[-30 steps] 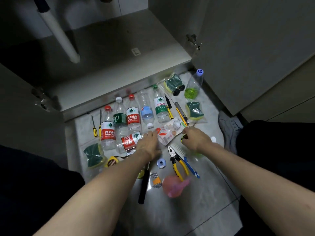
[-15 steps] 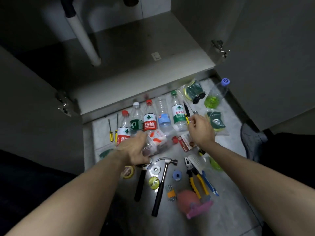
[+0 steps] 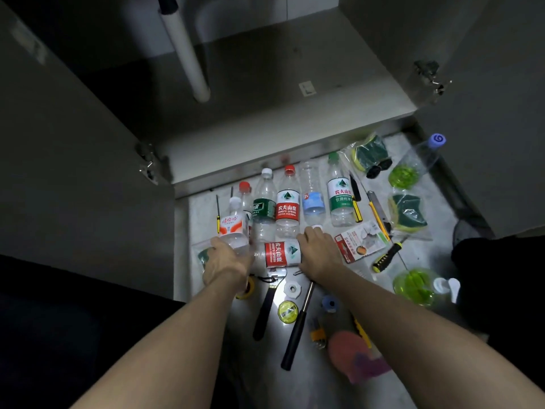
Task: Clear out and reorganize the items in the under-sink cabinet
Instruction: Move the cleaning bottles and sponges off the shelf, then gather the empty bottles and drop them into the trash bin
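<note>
The under-sink cabinet stands open with a bare floor and a white drain pipe. On the tiles in front stands a row of plastic bottles. My left hand grips the base of an orange-labelled bottle with a white cap, at the left end of the row. A red-labelled bottle lies on its side between my hands. My right hand curls over its right end and hides the neck.
Bagged sponges, a yellow utility knife, a packet, a green soap bottle, a hammer, a wrench, tape rolls and a pink item lie on the tiles. Open doors flank both sides.
My left hand has taken hold of the orange-labelled bottle. My right hand has moved left from the utility knife to the red-labelled bottle lying on its side.
</note>
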